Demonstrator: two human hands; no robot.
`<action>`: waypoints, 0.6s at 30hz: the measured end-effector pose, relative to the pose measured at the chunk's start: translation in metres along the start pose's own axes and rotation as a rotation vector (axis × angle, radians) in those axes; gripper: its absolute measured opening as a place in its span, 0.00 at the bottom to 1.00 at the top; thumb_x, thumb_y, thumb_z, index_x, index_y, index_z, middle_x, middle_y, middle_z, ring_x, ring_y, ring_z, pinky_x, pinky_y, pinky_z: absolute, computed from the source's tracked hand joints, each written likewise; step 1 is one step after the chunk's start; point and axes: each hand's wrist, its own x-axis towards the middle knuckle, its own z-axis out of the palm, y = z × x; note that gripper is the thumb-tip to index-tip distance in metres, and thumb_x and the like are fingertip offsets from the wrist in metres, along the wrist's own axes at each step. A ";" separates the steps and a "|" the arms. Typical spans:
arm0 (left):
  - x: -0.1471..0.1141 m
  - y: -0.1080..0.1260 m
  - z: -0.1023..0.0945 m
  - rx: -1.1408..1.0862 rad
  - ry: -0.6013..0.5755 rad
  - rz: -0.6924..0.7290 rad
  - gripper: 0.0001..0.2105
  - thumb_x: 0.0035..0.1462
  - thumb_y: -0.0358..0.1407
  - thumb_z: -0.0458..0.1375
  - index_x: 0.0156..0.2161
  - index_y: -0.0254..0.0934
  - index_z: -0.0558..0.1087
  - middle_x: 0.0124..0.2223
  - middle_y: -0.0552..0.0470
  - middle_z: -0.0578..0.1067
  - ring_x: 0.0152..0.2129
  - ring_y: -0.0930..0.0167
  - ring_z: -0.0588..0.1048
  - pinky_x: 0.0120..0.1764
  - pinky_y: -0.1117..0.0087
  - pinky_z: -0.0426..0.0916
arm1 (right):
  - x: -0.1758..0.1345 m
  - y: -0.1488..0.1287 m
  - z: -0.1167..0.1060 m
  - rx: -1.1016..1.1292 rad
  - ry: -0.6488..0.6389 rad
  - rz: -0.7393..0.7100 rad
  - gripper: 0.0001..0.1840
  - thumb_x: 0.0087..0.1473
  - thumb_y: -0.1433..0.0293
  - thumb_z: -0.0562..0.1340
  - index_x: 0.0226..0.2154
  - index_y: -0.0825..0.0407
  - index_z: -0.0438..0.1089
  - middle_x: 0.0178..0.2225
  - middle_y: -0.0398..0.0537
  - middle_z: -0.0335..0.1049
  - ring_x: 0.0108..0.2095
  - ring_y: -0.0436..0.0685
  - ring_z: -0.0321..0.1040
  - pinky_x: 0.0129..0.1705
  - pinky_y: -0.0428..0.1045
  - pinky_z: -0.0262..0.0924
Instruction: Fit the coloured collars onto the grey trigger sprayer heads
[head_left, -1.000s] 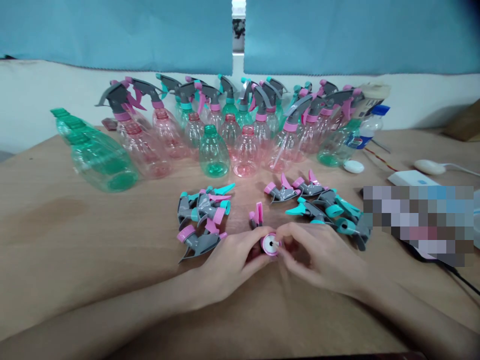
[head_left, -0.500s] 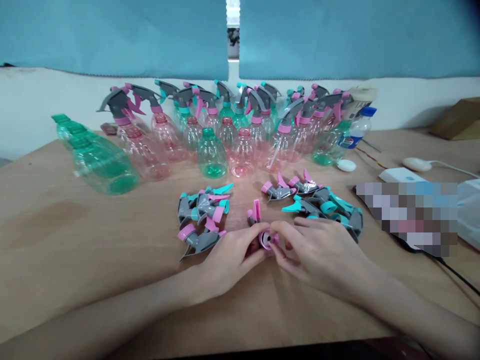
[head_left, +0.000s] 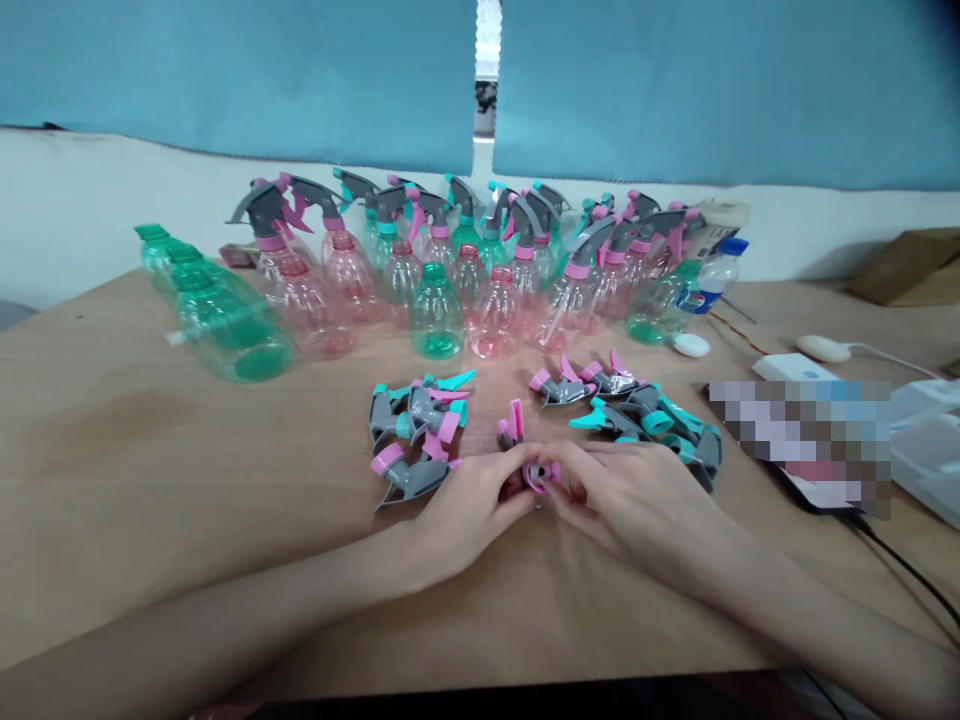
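Between my two hands is a grey and pink spray head, its collar opening turned up toward me and its pink trigger sticking out beyond my fingers. My left hand is closed on its left side. The thumb and fingers of my right hand pinch the pink collar from the right; whether they also hold a small part there, I cannot tell. Loose grey, pink and teal spray heads lie left of my hands. More spray heads lie in a cluster to the right.
Behind stand several clear pink bottles and green bottles, many with spray heads fitted. A blue-capped drink bottle, a white oval object, and a dark-edged device with a cable are on the right. A cardboard box sits at the back.
The view has shifted slightly, so the bottles appear a little further right and lower. Both hands keep their hold on the spray head, with the right fingers still at its collar.
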 end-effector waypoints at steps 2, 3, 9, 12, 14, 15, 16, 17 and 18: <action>0.000 0.000 0.000 0.011 -0.002 -0.007 0.10 0.59 0.30 0.55 0.46 0.36 0.68 0.34 0.54 0.75 0.29 0.70 0.73 0.34 0.72 0.65 | 0.001 0.000 0.000 0.031 0.006 -0.014 0.10 0.54 0.73 0.59 0.41 0.53 0.67 0.22 0.40 0.72 0.22 0.55 0.70 0.22 0.48 0.45; 0.000 0.001 0.000 0.014 -0.004 -0.010 0.09 0.59 0.30 0.55 0.45 0.36 0.68 0.33 0.54 0.75 0.28 0.70 0.73 0.33 0.72 0.65 | 0.001 0.000 0.000 0.041 0.007 -0.022 0.11 0.53 0.74 0.59 0.42 0.53 0.67 0.23 0.40 0.72 0.23 0.55 0.70 0.22 0.48 0.46; -0.001 0.000 -0.001 -0.003 0.000 0.013 0.08 0.59 0.30 0.55 0.45 0.35 0.68 0.38 0.51 0.76 0.32 0.69 0.73 0.34 0.72 0.65 | 0.001 0.000 0.001 0.063 0.036 -0.040 0.07 0.54 0.74 0.58 0.38 0.54 0.67 0.22 0.40 0.71 0.23 0.54 0.69 0.22 0.47 0.47; -0.001 -0.001 0.000 -0.010 0.006 0.026 0.10 0.59 0.30 0.55 0.47 0.36 0.67 0.40 0.51 0.76 0.34 0.69 0.74 0.37 0.71 0.65 | -0.001 0.001 0.003 0.070 0.069 -0.041 0.05 0.57 0.73 0.55 0.33 0.55 0.66 0.20 0.41 0.68 0.21 0.53 0.67 0.21 0.47 0.46; -0.001 -0.002 0.001 -0.008 0.005 0.022 0.12 0.59 0.30 0.55 0.48 0.36 0.67 0.40 0.51 0.76 0.33 0.69 0.74 0.36 0.71 0.66 | -0.001 0.002 0.004 0.066 0.078 -0.047 0.07 0.58 0.73 0.53 0.31 0.54 0.65 0.19 0.40 0.67 0.20 0.52 0.66 0.21 0.47 0.45; 0.000 -0.002 0.001 -0.004 0.006 0.021 0.12 0.59 0.30 0.55 0.49 0.37 0.67 0.39 0.52 0.76 0.32 0.69 0.74 0.36 0.71 0.66 | -0.001 0.002 0.005 0.066 0.078 -0.049 0.07 0.58 0.72 0.53 0.31 0.54 0.65 0.19 0.40 0.67 0.20 0.52 0.66 0.21 0.47 0.44; 0.000 -0.002 0.001 0.001 0.008 0.022 0.13 0.59 0.30 0.56 0.49 0.37 0.67 0.38 0.52 0.76 0.31 0.69 0.74 0.35 0.71 0.66 | -0.001 0.003 0.005 0.065 0.077 -0.052 0.07 0.58 0.72 0.53 0.32 0.54 0.65 0.19 0.40 0.67 0.20 0.52 0.66 0.21 0.47 0.44; 0.000 -0.002 0.001 0.006 0.010 0.024 0.12 0.59 0.30 0.56 0.49 0.36 0.67 0.37 0.52 0.76 0.31 0.69 0.74 0.35 0.70 0.66 | -0.001 0.003 0.005 0.065 0.076 -0.054 0.06 0.58 0.72 0.54 0.32 0.54 0.65 0.19 0.40 0.67 0.20 0.52 0.66 0.21 0.47 0.44; 0.001 -0.002 0.001 0.009 0.010 0.027 0.12 0.59 0.30 0.56 0.48 0.36 0.67 0.37 0.52 0.76 0.30 0.70 0.74 0.35 0.71 0.66 | -0.001 0.003 0.006 0.067 0.074 -0.057 0.06 0.58 0.72 0.54 0.32 0.54 0.65 0.20 0.40 0.68 0.20 0.52 0.66 0.21 0.47 0.44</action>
